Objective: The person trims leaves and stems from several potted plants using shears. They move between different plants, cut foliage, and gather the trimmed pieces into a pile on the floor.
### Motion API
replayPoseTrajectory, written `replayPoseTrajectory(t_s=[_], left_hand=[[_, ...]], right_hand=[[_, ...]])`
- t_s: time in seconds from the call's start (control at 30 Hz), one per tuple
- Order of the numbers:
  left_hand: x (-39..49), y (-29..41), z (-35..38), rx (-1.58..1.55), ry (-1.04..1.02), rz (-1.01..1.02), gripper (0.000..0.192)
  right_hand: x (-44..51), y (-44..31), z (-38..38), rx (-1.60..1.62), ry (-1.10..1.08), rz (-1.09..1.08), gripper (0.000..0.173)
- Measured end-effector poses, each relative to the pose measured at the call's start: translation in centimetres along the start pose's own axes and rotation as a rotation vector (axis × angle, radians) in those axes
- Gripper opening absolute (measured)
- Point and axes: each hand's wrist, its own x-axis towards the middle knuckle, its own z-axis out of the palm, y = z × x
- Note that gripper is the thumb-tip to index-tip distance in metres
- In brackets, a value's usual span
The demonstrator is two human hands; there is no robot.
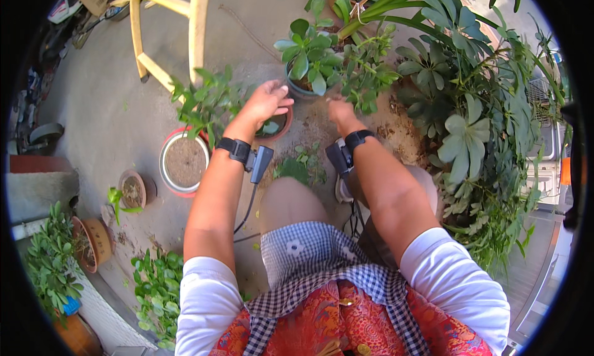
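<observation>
A jade-like plant with thick round leaves [306, 54] grows in a round pot with a blue-green rim [304, 94] ahead of me. My left hand [268, 100] is just left of that pot, fingers parted and nothing seen in them. Below it sits a reddish pot [288, 124] of dark soil, partly covered by the hand and wrist. My right hand [342, 114] is low on the pot's right side, beside hanging leafy stems [369, 84]. Its fingers are curled and slightly blurred; whether they pinch anything cannot be made out.
A soil-filled pot with a white rim [185, 163] stands left of my forearm. Cut leaves [297, 168] lie before my knee. Tall umbrella-leaved foliage [468, 133] crowds the right. Wooden frame legs [197, 31] rise at upper left. A small brown pot [137, 189] stands farther left.
</observation>
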Motion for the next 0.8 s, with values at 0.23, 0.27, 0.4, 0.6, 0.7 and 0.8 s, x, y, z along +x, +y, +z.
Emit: replayPoseTrajectory(t_s=[0.23, 0.27, 0.4, 0.6, 0.7, 0.8], left_hand=[[9.9, -5.1, 4.5, 0.31, 0.036, -0.152, 0.049], [10.1, -5.6, 5.3, 0.496, -0.008, 0.03, 0.047], [10.2, -6.3, 7.6, 0.666, 0.066, 0.279, 0.026], [11.4, -6.7, 6.6, 0.77, -0.159, 0.157, 0.028], [11.2, -6.9, 6.4, 0.787, -0.123, 0.152, 0.031], [8.6, -6.8, 6.5, 0.693, 0.008, -0.048, 0.03]], right_hand=[[4.3, 5.6, 5.9, 0.068, 0.103, -0.438, 0.061], [4.2, 6.0, 6.1, 0.106, 0.176, -0.6, 0.06], [3.3, 5.9, 6.3, 0.061, 0.178, -0.647, 0.054], [3.1, 5.7, 7.5, 0.031, 0.079, -0.616, 0.06], [2.8, 6.4, 8.4, 0.04, 0.081, -0.495, 0.067], [1.2, 5.9, 9.1, 0.027, 0.186, -0.467, 0.056]])
